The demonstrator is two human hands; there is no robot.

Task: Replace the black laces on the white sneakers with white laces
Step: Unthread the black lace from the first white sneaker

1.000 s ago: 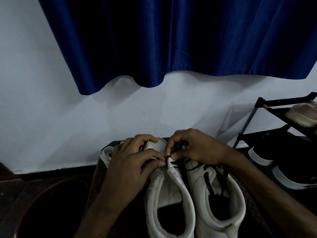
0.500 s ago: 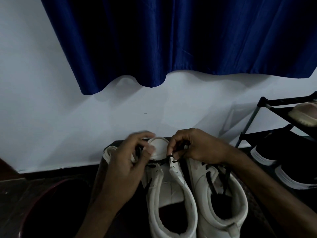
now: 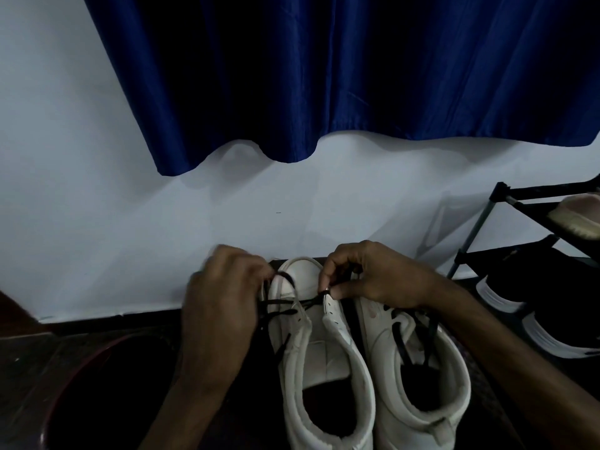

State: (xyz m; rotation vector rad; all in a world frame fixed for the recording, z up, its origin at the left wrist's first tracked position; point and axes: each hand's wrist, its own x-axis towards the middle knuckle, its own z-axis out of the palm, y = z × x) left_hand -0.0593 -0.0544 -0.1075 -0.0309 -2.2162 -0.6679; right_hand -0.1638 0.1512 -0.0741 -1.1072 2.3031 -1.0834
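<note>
Both hands point(image 3: 224, 297) point(image 3: 373, 277), fingers pinched

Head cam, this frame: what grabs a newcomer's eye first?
The two white sneakers at bottom centre, heels toward the camera, with both hands working at the toe of the left one: left hand and right hand each pinch the black lace near the lower eyelets. Above, a deep blue curtain hangs over the white wall.

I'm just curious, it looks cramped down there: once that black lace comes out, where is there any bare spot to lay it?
Bare floor shows at the far left, between the wall and the dark round tub. To the right it is crowded: the two sneakers sit side by side, both hands work at the toe, and the shoe rack is close.
</note>
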